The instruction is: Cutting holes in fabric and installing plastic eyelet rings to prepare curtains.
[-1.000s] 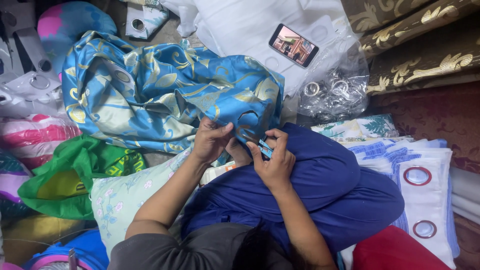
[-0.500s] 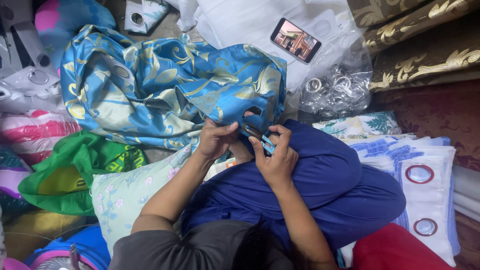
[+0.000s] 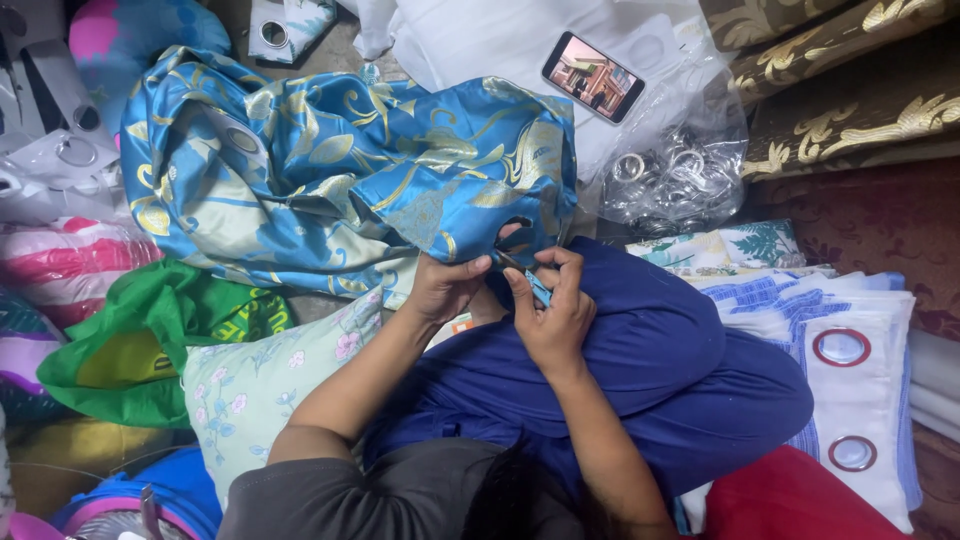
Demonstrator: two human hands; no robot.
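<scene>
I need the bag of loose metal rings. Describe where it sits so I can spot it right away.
Start at the shiny blue and gold curtain that both hands grip. Go to its right edge, below the phone lying on white cloth. The clear plastic bag is there, crumpled and full of silver rings; the other rings nearby are set into fabric.

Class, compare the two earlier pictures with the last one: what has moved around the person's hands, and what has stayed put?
The left hand and right hand keep their grip on the edge of the shiny blue and gold patterned fabric, shifting only slightly. A round hole in the fabric now shows above the fingers. The phone and clear bag of metal rings stayed put.
</scene>
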